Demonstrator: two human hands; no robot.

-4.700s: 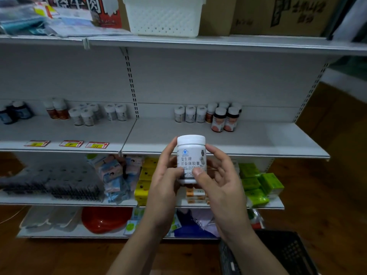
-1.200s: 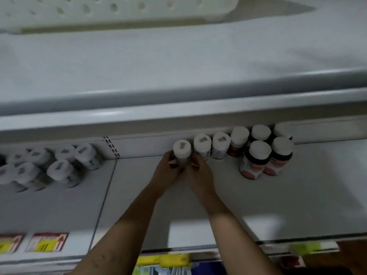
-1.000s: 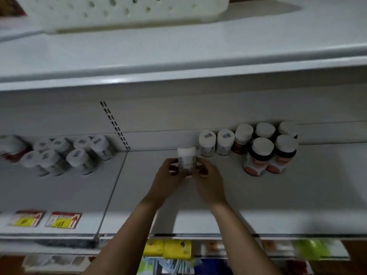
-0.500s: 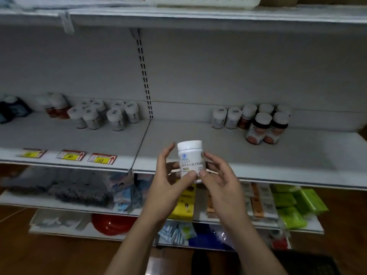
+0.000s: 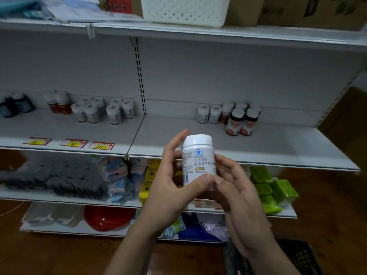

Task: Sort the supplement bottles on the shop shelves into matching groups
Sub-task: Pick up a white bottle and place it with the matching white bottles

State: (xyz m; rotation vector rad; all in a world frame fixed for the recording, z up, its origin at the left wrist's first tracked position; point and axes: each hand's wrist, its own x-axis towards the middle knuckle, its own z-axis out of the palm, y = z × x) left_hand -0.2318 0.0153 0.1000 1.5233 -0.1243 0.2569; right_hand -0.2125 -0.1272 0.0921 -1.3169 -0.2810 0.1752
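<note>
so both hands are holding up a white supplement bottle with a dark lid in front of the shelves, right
Not quite: the lid is white, not dark. The head view shows the left hand and the right hand holding up the white supplement bottle in front of the shelves, as you said.

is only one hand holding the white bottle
No, the left hand and the right hand both grip the white bottle, with both thumbs on its label.
</note>
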